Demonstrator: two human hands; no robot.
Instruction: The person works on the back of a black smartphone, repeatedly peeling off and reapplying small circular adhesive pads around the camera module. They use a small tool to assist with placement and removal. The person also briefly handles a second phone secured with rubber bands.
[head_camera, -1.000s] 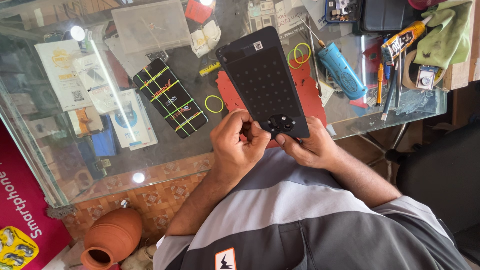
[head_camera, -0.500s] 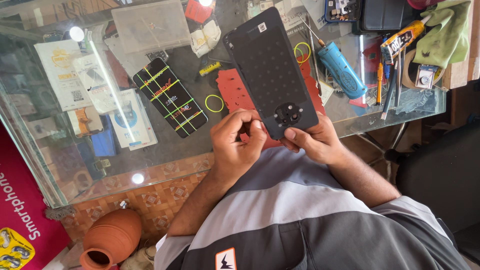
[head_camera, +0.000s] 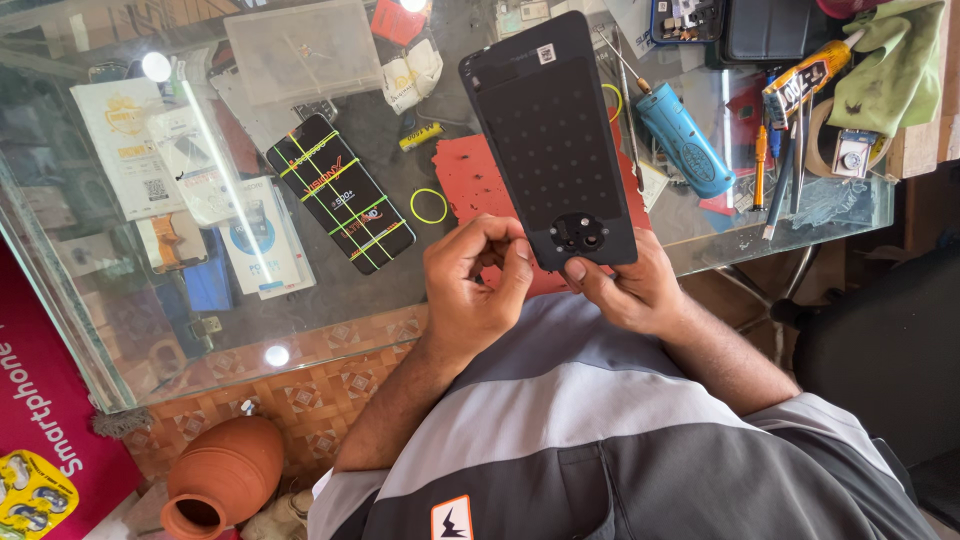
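Centre of frame: black phone back panel (head_camera: 553, 140), dotted inner face toward the camera, camera-lens cluster at its lower end, held tilted above the glass table (head_camera: 300, 290). Not resting on anything.

Right hand (head_camera: 630, 290): closed on the panel's lower edge, thumb pressed just below the lens cluster, fingers hidden behind. Left hand (head_camera: 475, 285): fingers curled, thumb and forefinger pinched together just left of the panel's lower corner; can't tell if they touch it or hold some small part.

Handling, my read: thin, light, stiff plastic or glass sheet, smooth, probably slick. It would flex or crack if twisted from one end, and the lens area is the weak spot. Grip by the long edges, not the lens end.

Nearby on the glass: red mat (head_camera: 470, 185) under the panel, phone bound with yellow-green rubber bands (head_camera: 340, 192) left of centre, loose yellow band (head_camera: 429, 206), blue cylinder (head_camera: 685, 140), clear plastic box (head_camera: 300, 50) upper left.
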